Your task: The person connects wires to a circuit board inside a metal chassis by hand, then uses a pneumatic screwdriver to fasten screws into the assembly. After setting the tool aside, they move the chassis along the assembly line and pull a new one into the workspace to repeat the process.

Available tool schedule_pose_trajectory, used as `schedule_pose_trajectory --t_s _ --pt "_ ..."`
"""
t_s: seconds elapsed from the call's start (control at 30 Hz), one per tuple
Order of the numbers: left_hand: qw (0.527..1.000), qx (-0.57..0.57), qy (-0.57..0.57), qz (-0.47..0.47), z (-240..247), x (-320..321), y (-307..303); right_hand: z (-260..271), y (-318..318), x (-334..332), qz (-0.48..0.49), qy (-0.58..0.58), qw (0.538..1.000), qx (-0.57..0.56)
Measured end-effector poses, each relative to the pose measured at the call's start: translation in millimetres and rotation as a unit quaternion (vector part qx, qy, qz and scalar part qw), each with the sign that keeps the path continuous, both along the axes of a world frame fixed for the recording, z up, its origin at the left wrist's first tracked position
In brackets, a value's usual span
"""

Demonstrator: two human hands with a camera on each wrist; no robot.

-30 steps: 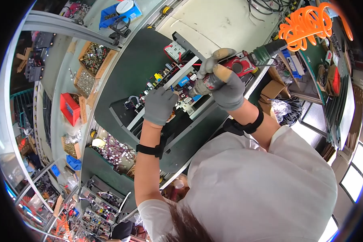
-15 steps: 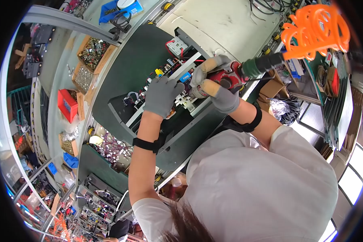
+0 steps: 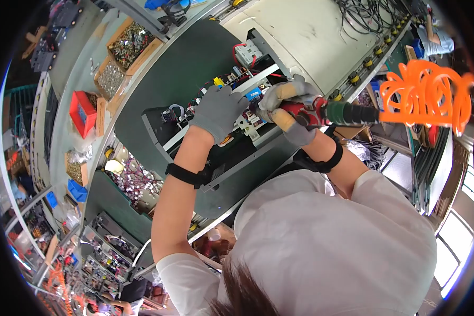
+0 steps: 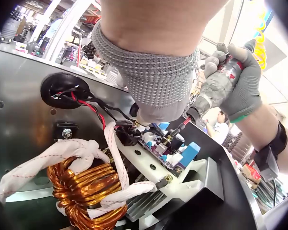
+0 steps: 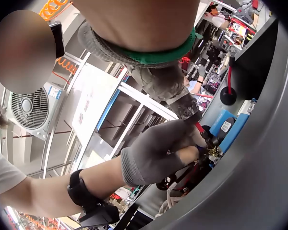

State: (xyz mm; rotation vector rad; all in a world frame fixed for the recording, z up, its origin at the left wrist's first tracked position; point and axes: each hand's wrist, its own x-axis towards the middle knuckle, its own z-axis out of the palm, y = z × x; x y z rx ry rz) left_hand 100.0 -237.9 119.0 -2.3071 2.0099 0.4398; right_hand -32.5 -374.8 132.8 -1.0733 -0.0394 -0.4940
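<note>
My right hand (image 3: 292,125), in a grey glove with tan fingertips, grips a red power screwdriver (image 3: 315,109) with a wrapped grey nose. In the left wrist view, its red bit (image 4: 186,121) points down at the circuit board (image 4: 158,144). My left hand (image 3: 217,111), gloved too, reaches into the dark metal casing (image 3: 237,167) over the board. Thumb and fingers of that hand meet beside a brass terminal (image 5: 213,154), close by the bit; I cannot tell whether they pinch something. A copper coil (image 4: 86,189) with white sleeved leads lies in the casing.
An orange coiled hose (image 3: 424,100) runs from the screwdriver to the right. Wooden bins of small parts (image 3: 110,84) and a red bin (image 3: 83,113) line the far side. A bundle of wires with white connectors (image 3: 137,181) lies left. Black cables (image 3: 368,16) rest on the pale bench.
The right hand and screwdriver have swung, with the tool's rear lower and the hose further down. The left hand has stayed over the board, its forearm shifted left. The head view has turned slightly.
</note>
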Motion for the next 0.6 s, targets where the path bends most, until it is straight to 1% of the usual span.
schedule_pose_trajectory --t_s 0.03,0.07,0.1,0.13,0.2,0.27,0.33,0.4,0.47,0.53,0.6 --pt "1.000 -0.002 0.001 0.012 -1 2 1 1 2 0 -0.005 0.007 1.000 -0.028" --pt "1.000 -0.020 0.019 0.004 -3 3 2 2 3 0 0.007 0.008 1.000 -0.028" --pt "0.999 -0.039 0.037 -0.004 -4 4 4 5 4 1 -0.006 0.031 0.997 -0.067" --pt "0.998 -0.040 0.037 0.007 -7 6 5 8 6 3 -0.020 0.054 0.993 -0.107" --pt "0.996 -0.059 0.062 -0.008 -9 8 6 14 9 8 -0.014 0.049 0.992 -0.115" --pt "0.996 -0.050 0.070 0.005 -11 10 1 11 10 11 -0.009 0.044 0.994 -0.103" --pt "0.996 0.054 0.071 -0.030 -13 15 -7 9 13 13 0.004 0.053 0.993 -0.110" --pt "0.995 0.043 0.082 -0.023 -13 17 -10 2 15 12 -0.018 0.064 0.987 -0.149" --pt "0.996 0.025 0.069 -0.049 -6 19 -10 -4 16 13 0.003 0.053 0.985 -0.162" --pt "0.996 0.026 0.072 -0.049 -1 18 -9 -5 19 15 -0.002 0.052 0.980 -0.192" --pt "0.996 0.040 0.052 -0.056 -4 18 -11 -17 17 14 0.019 0.072 0.981 -0.179"
